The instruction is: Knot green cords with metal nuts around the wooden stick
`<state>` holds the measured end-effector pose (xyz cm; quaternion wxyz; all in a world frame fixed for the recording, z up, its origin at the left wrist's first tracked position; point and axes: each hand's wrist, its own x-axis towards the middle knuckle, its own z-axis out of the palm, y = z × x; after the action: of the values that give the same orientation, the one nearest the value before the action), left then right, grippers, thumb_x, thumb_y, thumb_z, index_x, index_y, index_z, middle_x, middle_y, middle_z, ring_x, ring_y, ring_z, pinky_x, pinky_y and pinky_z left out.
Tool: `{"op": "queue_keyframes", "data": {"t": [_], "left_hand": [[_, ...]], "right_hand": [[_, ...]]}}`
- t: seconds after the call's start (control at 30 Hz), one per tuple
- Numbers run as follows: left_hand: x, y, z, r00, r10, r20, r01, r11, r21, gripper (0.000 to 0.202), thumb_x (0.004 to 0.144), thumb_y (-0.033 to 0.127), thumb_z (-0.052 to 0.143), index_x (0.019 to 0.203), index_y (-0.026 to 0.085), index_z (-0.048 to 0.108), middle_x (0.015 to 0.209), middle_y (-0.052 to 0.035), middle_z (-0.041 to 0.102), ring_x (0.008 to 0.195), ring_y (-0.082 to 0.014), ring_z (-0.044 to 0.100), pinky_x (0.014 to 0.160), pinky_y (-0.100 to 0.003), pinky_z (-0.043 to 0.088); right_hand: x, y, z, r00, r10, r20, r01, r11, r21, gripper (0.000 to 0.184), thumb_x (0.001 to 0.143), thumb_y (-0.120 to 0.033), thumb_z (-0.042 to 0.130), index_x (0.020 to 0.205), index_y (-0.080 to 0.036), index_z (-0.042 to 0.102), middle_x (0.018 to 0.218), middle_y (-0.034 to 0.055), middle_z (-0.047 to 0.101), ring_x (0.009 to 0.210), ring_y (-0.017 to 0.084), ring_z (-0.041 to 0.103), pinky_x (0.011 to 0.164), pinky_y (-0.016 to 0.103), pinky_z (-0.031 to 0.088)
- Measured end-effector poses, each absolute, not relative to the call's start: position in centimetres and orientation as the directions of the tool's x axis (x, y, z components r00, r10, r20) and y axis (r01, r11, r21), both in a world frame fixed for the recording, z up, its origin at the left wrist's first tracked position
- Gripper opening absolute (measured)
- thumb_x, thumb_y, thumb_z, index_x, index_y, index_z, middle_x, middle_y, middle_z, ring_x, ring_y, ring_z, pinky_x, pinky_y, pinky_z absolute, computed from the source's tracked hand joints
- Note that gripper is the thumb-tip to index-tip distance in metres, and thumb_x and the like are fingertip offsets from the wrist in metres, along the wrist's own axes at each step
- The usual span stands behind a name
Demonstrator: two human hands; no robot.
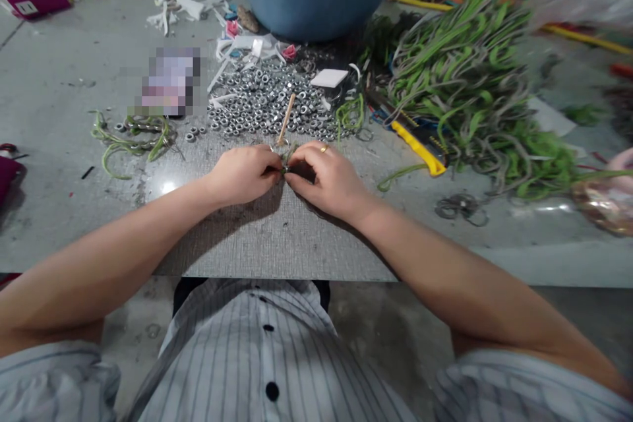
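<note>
My left hand (244, 173) and my right hand (329, 178) meet near the front of the table, fingertips almost touching. Both are closed in a pinch on a short bit of green-grey cord (291, 148), mostly hidden by the fingers. A thin ring seems to lie by the fingertips, too small to make out well. Just beyond them a wooden stick (287, 120) slants upward in front of a pile of metal nuts (267, 95). On the left, a bundle of green cord threaded with nuts (148, 128) lies on the tabletop.
A blue basin (316, 0) stands behind the nuts. A yellow utility knife (420, 148) lies right of my hands, beside a heap of green-grey cords (469, 79). Metal rings (462, 209) lie nearer. A blurred phone (171, 82) is at left; another person's hand (622, 168) shows at far right.
</note>
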<state>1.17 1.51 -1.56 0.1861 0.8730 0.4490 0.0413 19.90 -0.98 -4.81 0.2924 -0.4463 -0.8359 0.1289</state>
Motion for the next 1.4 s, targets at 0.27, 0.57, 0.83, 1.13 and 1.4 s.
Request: {"op": "queue_keyframes", "data": {"t": [0.27,0.57,0.83,1.13,1.4], "left_hand": [[0.7,1.8,-1.8,0.628,0.778,-0.030,0.705,-0.552,0.445,0.030,0.082,0.023,0.050,0.093,0.019,0.077,0.083,-0.0040,0.070,0.072,-0.0153,0.062,0.067,-0.026,0.046],[0.7,2.0,-2.3,0.631,0.776,0.020,0.694,-0.575,0.434,0.031,0.083,0.023,0.049,0.096,0.019,0.077,0.087,-0.0044,0.070,0.075,-0.0159,0.063,0.068,-0.026,0.046],[0.8,1.7,-2.4,0.606,0.795,0.013,0.720,-0.556,0.415,0.028,0.082,0.020,0.051,0.096,0.019,0.075,0.091,-0.0049,0.069,0.080,-0.0177,0.065,0.074,-0.029,0.049],[0.9,0.9,-2.7,0.577,0.816,0.037,0.765,-0.555,0.328,0.027,0.085,0.023,0.049,0.098,0.019,0.072,0.095,-0.0056,0.068,0.080,-0.0187,0.065,0.067,-0.028,0.048],[1.0,0.3,-3.0,0.634,0.762,0.133,0.736,-0.647,0.199,0.022,0.086,0.020,0.048,0.093,0.015,0.068,0.091,-0.0086,0.066,0.090,-0.0225,0.062,0.076,-0.034,0.051]], "right_hand": [[19.7,-1.6,-4.7,-0.530,0.722,0.445,0.688,0.673,-0.271,0.029,0.093,-0.030,0.047,0.084,-0.020,0.073,0.078,0.0066,0.065,0.078,0.021,0.057,0.075,0.038,0.041],[19.5,-1.9,-4.8,-0.558,0.736,0.382,0.745,0.648,-0.161,0.029,0.093,-0.025,0.046,0.091,-0.017,0.074,0.083,0.0096,0.068,0.084,0.024,0.055,0.075,0.038,0.041],[20.0,-1.8,-4.5,-0.663,0.647,0.377,0.636,0.752,-0.174,0.026,0.090,-0.024,0.049,0.082,-0.018,0.072,0.082,0.0069,0.067,0.081,0.021,0.056,0.076,0.036,0.040],[19.7,-2.5,-3.6,-0.727,0.590,0.352,0.611,0.789,-0.061,0.030,0.093,-0.025,0.045,0.079,-0.016,0.070,0.089,0.0086,0.073,0.077,0.020,0.058,0.073,0.037,0.036],[19.9,-2.9,-3.2,-0.769,0.533,0.352,0.437,0.841,-0.319,0.021,0.091,-0.024,0.051,0.078,-0.017,0.066,0.073,0.0023,0.072,0.069,0.015,0.064,0.072,0.031,0.040]]}}
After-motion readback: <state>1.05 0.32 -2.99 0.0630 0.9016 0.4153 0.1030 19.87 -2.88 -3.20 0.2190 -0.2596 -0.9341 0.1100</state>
